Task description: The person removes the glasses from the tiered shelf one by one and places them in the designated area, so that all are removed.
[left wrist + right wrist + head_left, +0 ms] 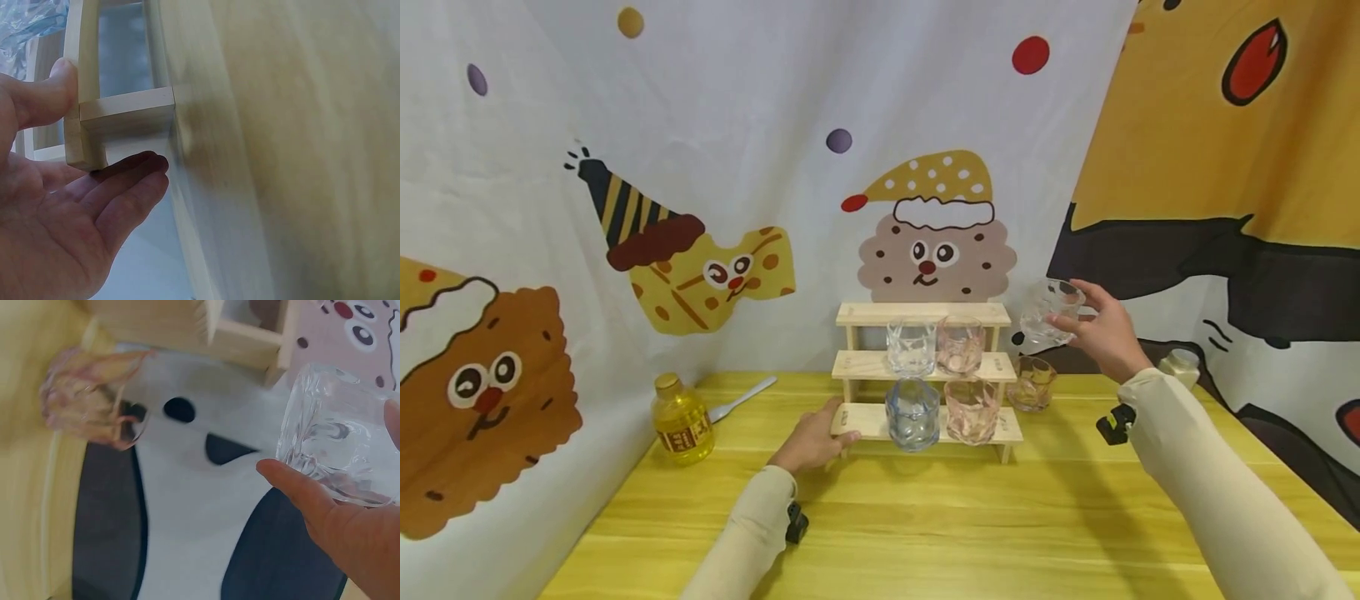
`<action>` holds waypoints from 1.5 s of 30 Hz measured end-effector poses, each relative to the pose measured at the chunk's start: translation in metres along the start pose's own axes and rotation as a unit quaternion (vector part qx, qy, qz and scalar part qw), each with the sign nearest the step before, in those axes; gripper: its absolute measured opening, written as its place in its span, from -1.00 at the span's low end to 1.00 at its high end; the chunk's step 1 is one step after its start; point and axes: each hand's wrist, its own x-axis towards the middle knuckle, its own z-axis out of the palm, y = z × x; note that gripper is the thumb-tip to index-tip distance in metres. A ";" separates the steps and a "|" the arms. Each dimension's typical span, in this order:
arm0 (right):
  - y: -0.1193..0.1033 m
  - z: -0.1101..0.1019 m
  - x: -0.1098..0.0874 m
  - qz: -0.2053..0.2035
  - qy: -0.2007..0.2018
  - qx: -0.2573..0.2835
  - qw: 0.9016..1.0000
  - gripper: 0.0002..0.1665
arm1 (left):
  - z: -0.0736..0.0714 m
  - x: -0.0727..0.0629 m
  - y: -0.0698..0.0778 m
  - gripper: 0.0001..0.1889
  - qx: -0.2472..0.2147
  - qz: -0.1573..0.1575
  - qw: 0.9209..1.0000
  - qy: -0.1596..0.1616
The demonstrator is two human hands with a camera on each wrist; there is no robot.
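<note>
My right hand (1108, 329) holds a clear faceted glass (1051, 312) in the air, right of a three-step wooden stand (922, 314). Thumb and fingers lie on opposite sides of this glass (340, 434) in the right wrist view. My left hand (812, 437) grips the left end of the lowest step, its thumb on one side and its fingers (134, 194) on the other. A blue glass (913, 417) and a pink glass (972, 410) stand on that step. On the middle step are another clear glass (912, 348) and another pink glass (960, 346).
An amber-tinted glass (1032, 385) stands on the table (925, 525), right of the stand. A small pale-capped jar (1180, 364) is partly behind my right wrist. At left are a bottle of yellow oil (682, 421) and a white utensil (741, 400). A printed curtain (737, 125) hangs behind.
</note>
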 end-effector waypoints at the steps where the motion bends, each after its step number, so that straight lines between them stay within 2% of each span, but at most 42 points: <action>1: 0.003 -0.001 0.000 0.004 0.003 -0.002 1.000 0.02 | 0.000 0.000 0.000 -0.28 0.002 -0.001 1.000 0.000; 8: 0.026 -0.010 -0.003 0.033 0.030 -0.027 0.999 0.02 | -0.001 0.001 -0.001 -0.28 0.001 -0.005 1.000 0.001; 19: 0.067 -0.018 -0.017 0.046 0.063 -0.046 0.996 0.00 | 0.000 0.000 0.001 -0.31 -0.013 -0.002 1.000 -0.001; 33: 0.106 -0.024 -0.029 0.089 0.057 -0.025 0.994 0.01 | 0.000 -0.002 0.001 -0.29 -0.005 0.009 1.000 0.007; 39: 0.122 -0.018 -0.028 0.091 0.038 -0.036 0.994 0.01 | -0.001 -0.002 0.002 -0.30 -0.004 0.006 1.000 0.006; 45: 0.133 -0.010 -0.029 0.121 0.024 -0.043 0.991 0.02 | -0.002 -0.002 0.002 -0.29 -0.007 0.009 1.000 0.001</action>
